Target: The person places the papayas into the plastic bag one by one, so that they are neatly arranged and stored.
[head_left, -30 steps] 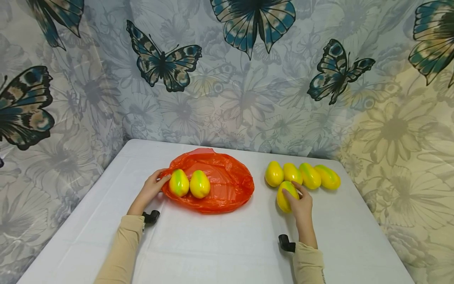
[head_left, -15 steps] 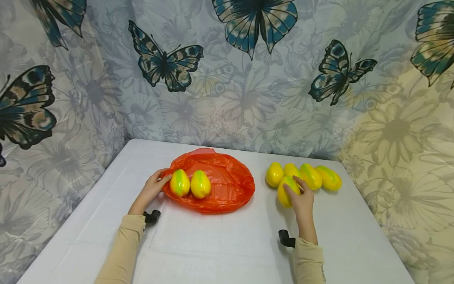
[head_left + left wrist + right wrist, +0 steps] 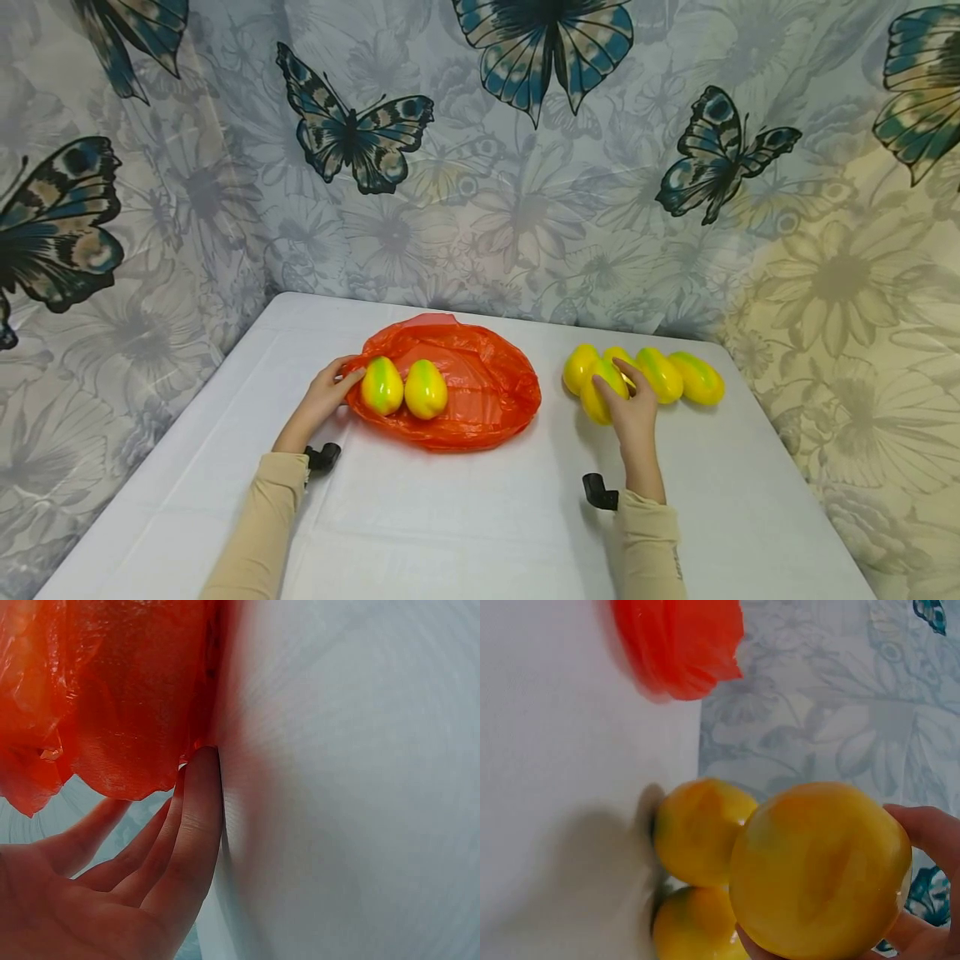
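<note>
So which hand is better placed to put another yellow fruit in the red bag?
Probably the right hand: it holds a yellow fruit. The left hand seems busy holding the edge of the red bag.

- Lower right: the right hand (image 3: 936, 838) holds 1 glossy yellow fruit (image 3: 821, 870).
- Lower centre: 2 more yellow fruits (image 3: 699, 834), partly hidden behind it.
- Top, left of centre: red plastic bag (image 3: 681, 646).
- Left: white tabletop (image 3: 547, 720).

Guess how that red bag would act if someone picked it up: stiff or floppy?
The red bag would probably be floppy, since its thin-looking film is visibly creased. It would likely sag unevenly, as both yellow fruits inside sit near the left hand. Those fruits look smooth and rounded, so they might roll.
</note>
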Motion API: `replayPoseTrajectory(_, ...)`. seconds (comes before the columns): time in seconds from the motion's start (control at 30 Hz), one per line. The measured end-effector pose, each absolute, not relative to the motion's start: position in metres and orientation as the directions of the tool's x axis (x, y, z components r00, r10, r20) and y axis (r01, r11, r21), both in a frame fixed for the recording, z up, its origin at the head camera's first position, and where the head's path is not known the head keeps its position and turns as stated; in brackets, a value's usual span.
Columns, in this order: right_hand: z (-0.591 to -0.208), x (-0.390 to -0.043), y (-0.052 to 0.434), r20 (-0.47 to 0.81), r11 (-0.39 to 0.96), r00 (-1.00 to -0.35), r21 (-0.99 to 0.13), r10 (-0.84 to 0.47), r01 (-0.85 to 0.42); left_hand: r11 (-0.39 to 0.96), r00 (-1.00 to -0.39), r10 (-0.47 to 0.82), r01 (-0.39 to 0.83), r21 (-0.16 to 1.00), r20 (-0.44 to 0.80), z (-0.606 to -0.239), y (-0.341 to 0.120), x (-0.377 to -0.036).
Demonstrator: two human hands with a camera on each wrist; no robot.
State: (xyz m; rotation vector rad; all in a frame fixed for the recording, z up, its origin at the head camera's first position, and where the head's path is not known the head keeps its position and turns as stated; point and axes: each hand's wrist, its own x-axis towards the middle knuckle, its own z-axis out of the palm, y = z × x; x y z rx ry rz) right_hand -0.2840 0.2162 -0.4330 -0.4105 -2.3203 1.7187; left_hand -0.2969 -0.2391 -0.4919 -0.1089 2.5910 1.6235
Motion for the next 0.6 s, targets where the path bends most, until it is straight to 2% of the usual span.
replayPoseTrajectory(0.6, -0.425, -0.294, 0.175, 0.039, 0.254, -0.957, -0.966, 0.287, 0.037, 0.439, -0.994, -0.029, -0.11, 0.892, -0.108, -0.494, -0.24, -0.299)
